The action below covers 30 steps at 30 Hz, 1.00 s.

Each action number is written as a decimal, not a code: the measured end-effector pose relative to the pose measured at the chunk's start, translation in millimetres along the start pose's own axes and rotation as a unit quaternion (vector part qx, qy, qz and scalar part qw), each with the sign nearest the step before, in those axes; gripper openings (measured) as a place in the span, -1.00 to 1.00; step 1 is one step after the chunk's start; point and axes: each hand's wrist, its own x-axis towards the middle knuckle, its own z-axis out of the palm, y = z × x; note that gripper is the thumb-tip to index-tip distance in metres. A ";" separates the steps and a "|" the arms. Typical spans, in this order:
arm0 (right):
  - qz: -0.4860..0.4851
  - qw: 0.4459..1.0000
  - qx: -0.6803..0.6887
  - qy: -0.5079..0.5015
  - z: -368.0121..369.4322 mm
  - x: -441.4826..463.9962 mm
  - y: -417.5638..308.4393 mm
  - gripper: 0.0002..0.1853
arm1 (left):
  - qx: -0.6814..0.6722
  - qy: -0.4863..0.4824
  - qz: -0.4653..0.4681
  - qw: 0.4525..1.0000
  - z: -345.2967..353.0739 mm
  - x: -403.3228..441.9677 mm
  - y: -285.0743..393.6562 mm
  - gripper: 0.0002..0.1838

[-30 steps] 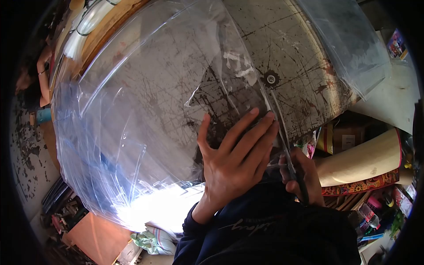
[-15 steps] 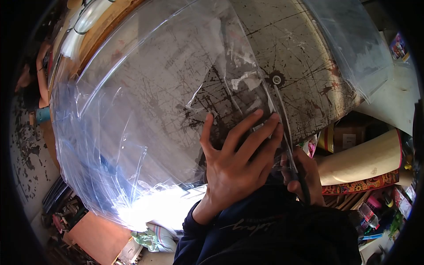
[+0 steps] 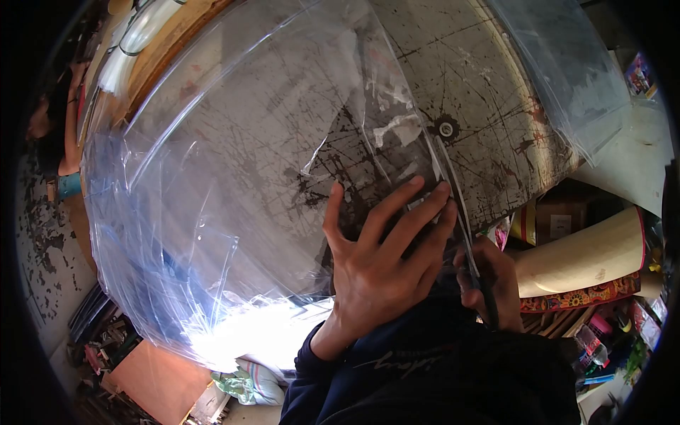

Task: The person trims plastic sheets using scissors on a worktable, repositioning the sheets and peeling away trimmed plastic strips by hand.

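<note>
My left hand (image 3: 386, 258) lies with spread fingers on a clear plastic sheet (image 3: 248, 134), close to its right edge. The sheet covers much of a scratched, dark-stained tabletop (image 3: 489, 170). My right hand (image 3: 499, 280), near the table's front edge, is closed round the dark handle of a pair of long-bladed scissors (image 3: 464, 237). Their narrow metal blades point away from me along the sheet's edge, just right of my left fingertips. Part of the handle and some right fingers are hidden. A round metal piece (image 3: 446, 129) sits just beyond the blade tips.
Crumpled plastic (image 3: 170, 283) bunches at the left, glaring near the front. Another clear sheet (image 3: 559, 78) hangs over the far right side. A beige roll (image 3: 581, 255) and cluttered goods stand at the right. Another person's arm (image 3: 72, 120) shows at far left.
The scissors' blades look slightly more apart, with their tips a little nearer to me. My left hand stays in nearly the same place on the sheet.
</note>
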 end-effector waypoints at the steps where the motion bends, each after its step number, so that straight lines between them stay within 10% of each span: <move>1: 0.003 1.000 0.003 -0.010 0.6 0.8 -4.2 -0.28 | -0.003 -0.002 0.003 1.000 -0.5 0.1 -0.2 -0.70; 30: 0.000 0.995 -0.100 0.021 3.8 0.5 -15.6 -0.29 | -0.043 -0.007 0.014 0.999 -6.5 0.5 -1.7 -0.72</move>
